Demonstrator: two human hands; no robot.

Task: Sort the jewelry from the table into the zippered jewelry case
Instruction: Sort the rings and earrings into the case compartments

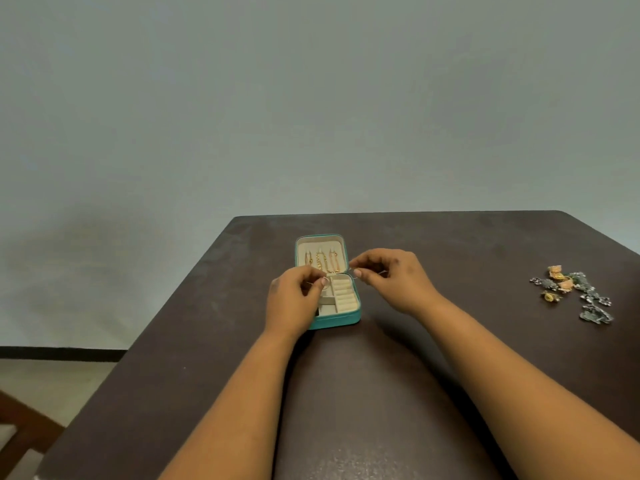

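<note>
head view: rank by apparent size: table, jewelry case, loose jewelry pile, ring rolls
1. Table, by far the largest.
2. Jewelry case, open.
3. Loose jewelry pile: its spread looks close to the case, so this order is unsure.
4. Ring rolls, smallest, inside the case.

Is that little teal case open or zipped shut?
Open. The teal case lies flat on the table, its lid folded back, gold chains hanging inside and cream compartments showing.

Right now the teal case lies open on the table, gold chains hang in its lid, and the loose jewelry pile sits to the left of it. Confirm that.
One point is wrong: the head view shows the loose jewelry pile to the right of the teal case, near the table edge. The case lies open, with the gold chains in its lid.
</note>
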